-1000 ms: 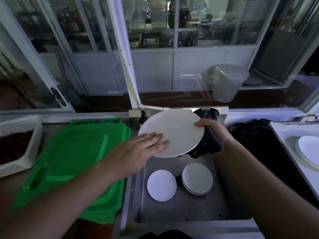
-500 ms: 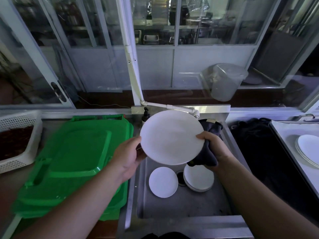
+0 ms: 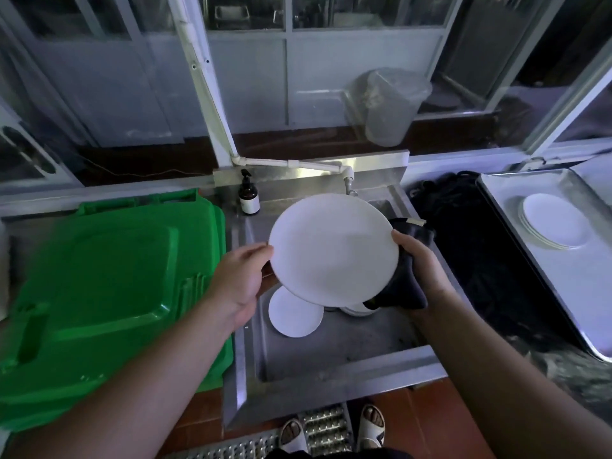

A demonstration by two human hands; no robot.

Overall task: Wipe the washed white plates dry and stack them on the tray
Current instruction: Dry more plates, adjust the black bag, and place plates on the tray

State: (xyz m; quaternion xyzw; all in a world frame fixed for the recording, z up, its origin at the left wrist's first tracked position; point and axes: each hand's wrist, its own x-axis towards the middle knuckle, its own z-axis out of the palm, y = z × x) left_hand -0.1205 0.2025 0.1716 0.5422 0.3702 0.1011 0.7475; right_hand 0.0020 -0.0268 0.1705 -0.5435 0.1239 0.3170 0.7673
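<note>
Feet in sandals (image 3: 371, 425) on a metal grate at the bottom edge of view, nearest the camera.

Sink (image 3: 331, 346) next: one white plate in the basin (image 3: 293, 314) lies flat, a second pile of plates (image 3: 357, 309) mostly hidden beside it. These look not yet dried.

Above the basin, a large white plate (image 3: 332, 250) held tilted between both hands. Left hand (image 3: 240, 279) grips its left rim, thumb on the face, fingers curled behind. Right hand (image 3: 419, 260) clamps the right rim through a dark cloth (image 3: 402, 289), thumb on the front edge, cloth bunched against the plate's back.

Left of sink: green plastic lids (image 3: 99, 293), stacked. Behind the sink, a brown pump bottle (image 3: 249, 197) and tap (image 3: 347, 180).

Far right: metal tray (image 3: 543, 286) with a low stack of dried plates (image 3: 553, 221), a few at most.

Judgement: task under way, roughly mid-course. Wiping of the held plate in progress; at least two more wait in the sink.
</note>
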